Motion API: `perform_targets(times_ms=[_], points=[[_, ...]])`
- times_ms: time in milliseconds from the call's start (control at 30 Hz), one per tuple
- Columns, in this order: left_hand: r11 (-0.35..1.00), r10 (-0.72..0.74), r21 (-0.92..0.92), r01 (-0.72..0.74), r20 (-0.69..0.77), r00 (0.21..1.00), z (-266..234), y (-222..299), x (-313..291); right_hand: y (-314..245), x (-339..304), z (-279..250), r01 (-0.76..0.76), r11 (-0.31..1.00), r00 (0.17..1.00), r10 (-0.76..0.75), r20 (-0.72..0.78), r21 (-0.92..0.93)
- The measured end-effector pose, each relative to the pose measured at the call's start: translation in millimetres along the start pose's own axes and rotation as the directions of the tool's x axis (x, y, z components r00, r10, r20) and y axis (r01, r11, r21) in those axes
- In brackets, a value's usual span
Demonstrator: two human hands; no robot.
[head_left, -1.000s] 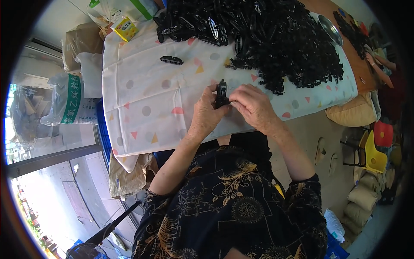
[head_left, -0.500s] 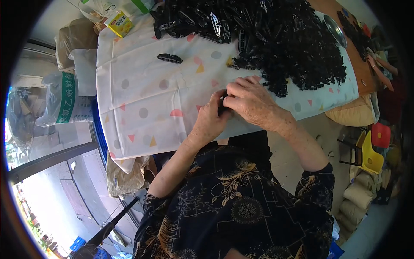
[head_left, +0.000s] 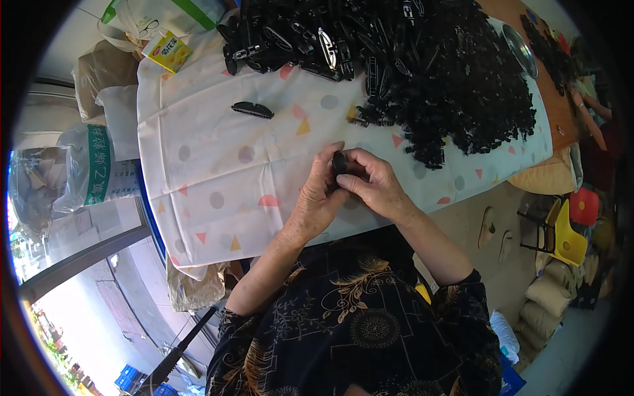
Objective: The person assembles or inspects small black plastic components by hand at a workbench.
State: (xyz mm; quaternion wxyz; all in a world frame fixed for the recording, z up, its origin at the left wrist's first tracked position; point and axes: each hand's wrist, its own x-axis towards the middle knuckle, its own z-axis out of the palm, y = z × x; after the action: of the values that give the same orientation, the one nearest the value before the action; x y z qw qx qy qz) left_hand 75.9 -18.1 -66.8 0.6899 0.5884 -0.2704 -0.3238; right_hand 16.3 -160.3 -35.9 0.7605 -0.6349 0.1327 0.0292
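Both hands meet over the near middle of the patterned table cover. Between their fingers is a small black plastic piece (head_left: 339,162), elongated and rounded, partly covered by the fingertips. My left hand (head_left: 320,191) grips its left side with thumb and fingers, while my right hand (head_left: 375,187) pinches it from the right with the thumb across its lower end. A similar long, curved black plastic piece (head_left: 253,109) lies alone on the cover, ahead and to the left. Beyond the hands rises a heap of small black plastic parts (head_left: 462,99), with larger elongated black pieces (head_left: 290,39) beside it.
A yellow box (head_left: 168,51) stands at the far left corner by a white and green bag (head_left: 178,16). A round metal dish (head_left: 520,51) sits at the far right edge. Another person's arm (head_left: 588,112) reaches in at the right, above a yellow chair (head_left: 569,237).
My hands have drawn slightly lower, and my right hand has turned so its thumb shows. The black piece, mostly hidden before, now shows upright between the fingers. The view has shifted a little.
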Motion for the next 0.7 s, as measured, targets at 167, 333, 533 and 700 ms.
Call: perform_targets(times_ms=[167,333,533,700], points=[[0.997,-0.071,0.030,0.070,0.022,0.997,-3.2,3.7,11.0,1.6,2.6,0.5,0.019,0.998,0.997,-0.014,-0.073,0.067],[0.872,0.078,0.489,-0.007,-0.124,0.989,-42.9,35.5,17.3,-20.2,13.3,-22.2,0.141,0.980,0.990,-0.141,0.014,-0.142],[0.139,0.400,0.985,-0.102,0.039,0.916,-104.3,64.0,60.8,-5.8,35.4,-53.7,0.143,-0.094,0.815,-0.553,0.171,-0.985],[0.025,0.250,0.998,-0.062,0.054,0.967,-130.8,55.7,71.8,-8.1,33.3,-51.7,0.236,-0.153,0.720,-0.636,0.278,-0.960]])
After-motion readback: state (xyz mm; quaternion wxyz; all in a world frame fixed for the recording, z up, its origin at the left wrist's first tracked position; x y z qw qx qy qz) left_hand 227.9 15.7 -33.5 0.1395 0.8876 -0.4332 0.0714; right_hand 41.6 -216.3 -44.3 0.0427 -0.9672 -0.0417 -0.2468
